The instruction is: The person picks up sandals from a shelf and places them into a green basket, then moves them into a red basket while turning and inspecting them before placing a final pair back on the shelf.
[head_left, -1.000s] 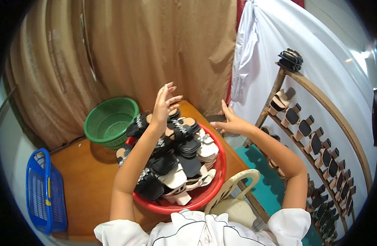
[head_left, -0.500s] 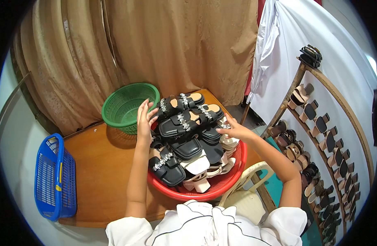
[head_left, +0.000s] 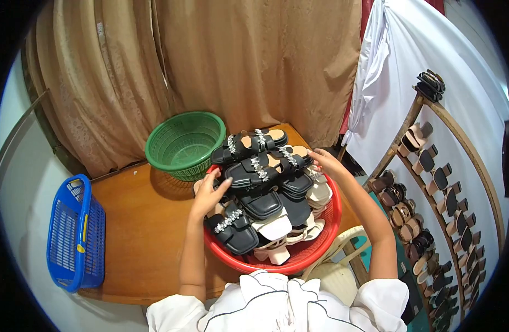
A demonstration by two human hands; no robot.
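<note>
A red basket [head_left: 305, 268] on the table is heaped with black sandals with jewelled straps [head_left: 258, 171] and cream sandals [head_left: 273, 227]. My left hand [head_left: 210, 192] is at the heap's left side, fingers apart, its thumb near the edge of a black sandal. At the right end of the upper sandals is my right hand [head_left: 326, 161], fingers apart, fingertips beside a sandal's heel end. Neither hand is closed round anything. One black sandal [head_left: 232, 228] lies at the heap's lower left.
Left of the heap are a green basket [head_left: 186, 169] and, at the table's left edge, a blue basket [head_left: 95, 243]. A cream chair [head_left: 334, 279] stands right of the wooden table [head_left: 135, 221]. Farther right is a wooden rack [head_left: 401, 133] of shoes; brown curtains [head_left: 254, 61] hang behind.
My left hand has come lower against the heap's left side. My right hand has moved up to the sandals' right end. The whole view has shifted slightly.
</note>
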